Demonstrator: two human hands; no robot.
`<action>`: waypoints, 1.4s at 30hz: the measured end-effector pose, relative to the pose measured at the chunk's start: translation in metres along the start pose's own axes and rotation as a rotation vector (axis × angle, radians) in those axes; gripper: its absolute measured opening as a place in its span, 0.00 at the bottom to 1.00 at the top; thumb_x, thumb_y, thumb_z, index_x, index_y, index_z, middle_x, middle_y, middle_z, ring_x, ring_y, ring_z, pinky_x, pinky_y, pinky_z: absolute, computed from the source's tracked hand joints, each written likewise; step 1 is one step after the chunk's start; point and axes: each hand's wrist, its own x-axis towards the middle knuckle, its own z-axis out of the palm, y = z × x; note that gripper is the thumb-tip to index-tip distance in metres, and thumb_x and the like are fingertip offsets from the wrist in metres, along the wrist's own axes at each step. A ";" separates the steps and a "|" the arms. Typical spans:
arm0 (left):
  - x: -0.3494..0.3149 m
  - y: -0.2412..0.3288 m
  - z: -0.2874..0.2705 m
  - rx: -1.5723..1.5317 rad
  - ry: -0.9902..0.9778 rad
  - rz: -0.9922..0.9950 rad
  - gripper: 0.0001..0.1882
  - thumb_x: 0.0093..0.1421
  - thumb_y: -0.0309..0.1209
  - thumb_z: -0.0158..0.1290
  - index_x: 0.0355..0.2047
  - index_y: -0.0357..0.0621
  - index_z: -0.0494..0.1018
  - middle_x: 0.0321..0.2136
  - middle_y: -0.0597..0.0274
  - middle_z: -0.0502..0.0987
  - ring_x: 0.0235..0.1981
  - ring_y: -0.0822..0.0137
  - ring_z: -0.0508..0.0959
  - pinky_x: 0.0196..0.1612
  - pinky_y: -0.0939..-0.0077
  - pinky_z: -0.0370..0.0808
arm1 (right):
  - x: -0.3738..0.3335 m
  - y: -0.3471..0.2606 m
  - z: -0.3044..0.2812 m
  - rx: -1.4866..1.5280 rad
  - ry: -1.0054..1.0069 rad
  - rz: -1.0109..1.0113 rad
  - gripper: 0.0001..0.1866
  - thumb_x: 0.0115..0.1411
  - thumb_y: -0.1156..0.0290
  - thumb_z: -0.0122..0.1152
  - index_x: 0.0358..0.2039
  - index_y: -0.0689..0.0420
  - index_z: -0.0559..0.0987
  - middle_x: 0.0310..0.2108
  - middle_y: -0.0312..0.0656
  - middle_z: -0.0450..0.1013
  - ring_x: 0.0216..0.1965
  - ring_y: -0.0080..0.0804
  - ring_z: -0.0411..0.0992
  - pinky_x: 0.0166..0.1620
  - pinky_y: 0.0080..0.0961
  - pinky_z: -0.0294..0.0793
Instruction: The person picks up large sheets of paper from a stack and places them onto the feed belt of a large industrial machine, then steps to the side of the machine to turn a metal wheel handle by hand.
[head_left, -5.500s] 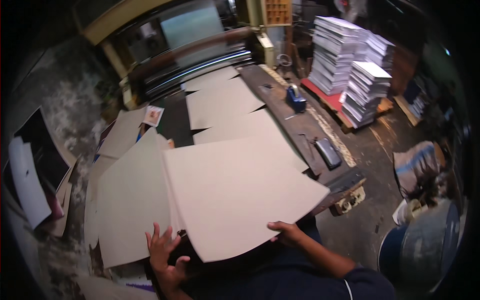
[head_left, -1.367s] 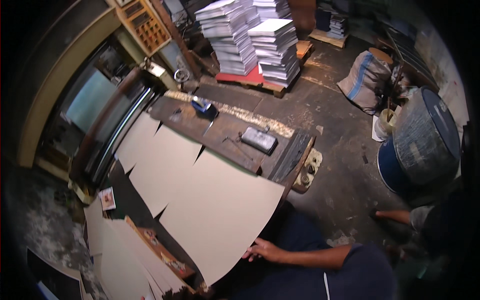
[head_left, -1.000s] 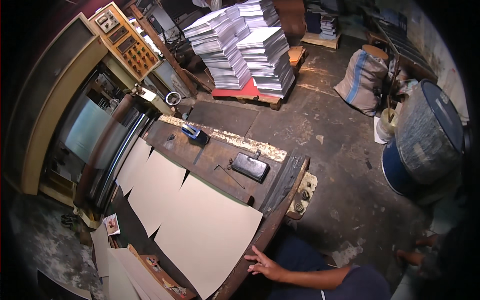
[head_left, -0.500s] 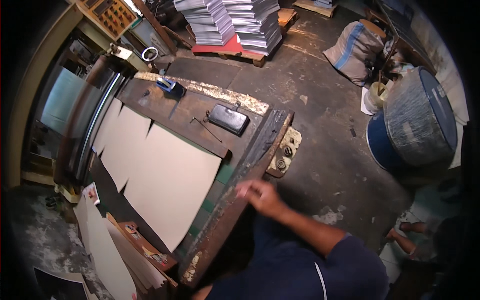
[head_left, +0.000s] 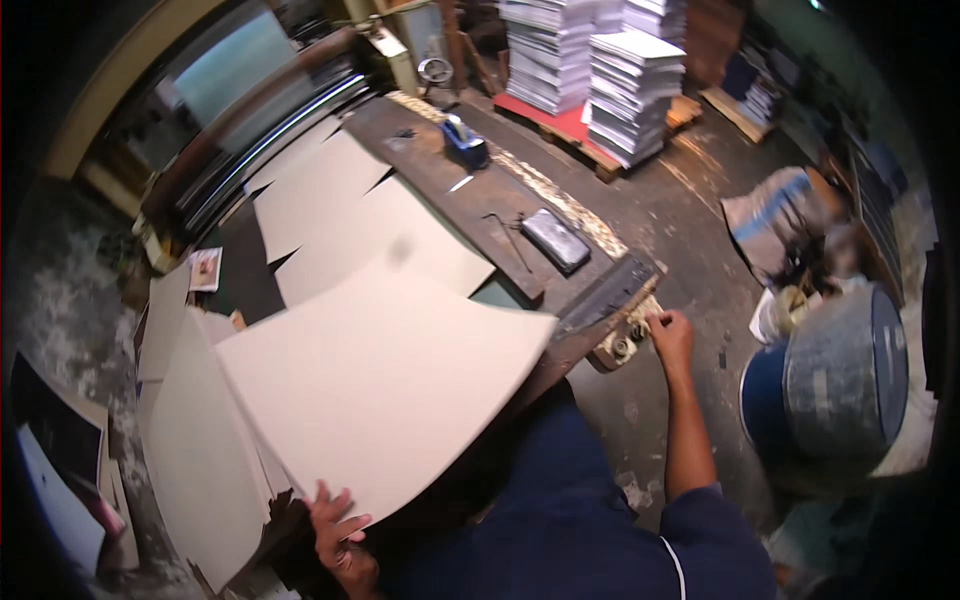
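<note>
My left hand (head_left: 340,532) grips the near edge of a large cream cardboard sheet (head_left: 390,390), fingers partly spread over its corner. The sheet is raised and slightly bowed, covering the table's near end. Beyond it, more cardboard sheets (head_left: 350,210) lie overlapped on the table, running up to a long metal roller (head_left: 290,120). My right hand (head_left: 673,338) is closed at the table's right corner, its fingertips against a worn cream control box (head_left: 628,343) with round knobs. Whatever may be between those fingers is too small to make out.
A black case (head_left: 556,241) and a blue tape dispenser (head_left: 465,145) sit on the table's metal ledge. Cardboard sheets (head_left: 195,440) lean at the left. Paper stacks (head_left: 635,95) stand on pallets behind; a sack (head_left: 775,220) and a drum (head_left: 840,365) are on the right.
My left hand has come into view with a cardboard sheet, now over the table's near end. My right hand has moved to the control box. The view has shifted left.
</note>
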 end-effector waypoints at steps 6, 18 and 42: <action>-0.069 -0.030 -0.015 -0.287 -0.136 -0.337 0.21 0.63 0.47 0.50 0.24 0.42 0.77 0.28 0.59 0.81 0.55 0.51 0.72 0.67 0.46 0.40 | 0.002 -0.006 0.006 -0.056 -0.040 -0.063 0.18 0.48 0.59 0.67 0.21 0.63 0.79 0.20 0.51 0.75 0.22 0.45 0.74 0.30 0.37 0.71; -0.071 -0.084 0.009 -0.362 -0.262 -0.335 0.12 0.60 0.40 0.55 0.33 0.45 0.80 0.35 0.65 0.82 0.56 0.56 0.71 0.67 0.49 0.44 | 0.022 0.004 0.012 -0.183 -0.069 -0.084 0.16 0.41 0.61 0.62 0.18 0.65 0.80 0.18 0.57 0.73 0.23 0.53 0.76 0.30 0.40 0.73; -0.010 -0.087 0.022 0.364 -0.039 -0.101 0.22 0.55 0.32 0.59 0.50 0.40 0.72 0.47 0.42 0.74 0.49 0.43 0.73 0.54 0.56 0.68 | 0.011 -0.010 0.017 -0.219 0.038 0.070 0.13 0.40 0.66 0.63 0.19 0.65 0.80 0.22 0.58 0.75 0.27 0.56 0.76 0.35 0.44 0.74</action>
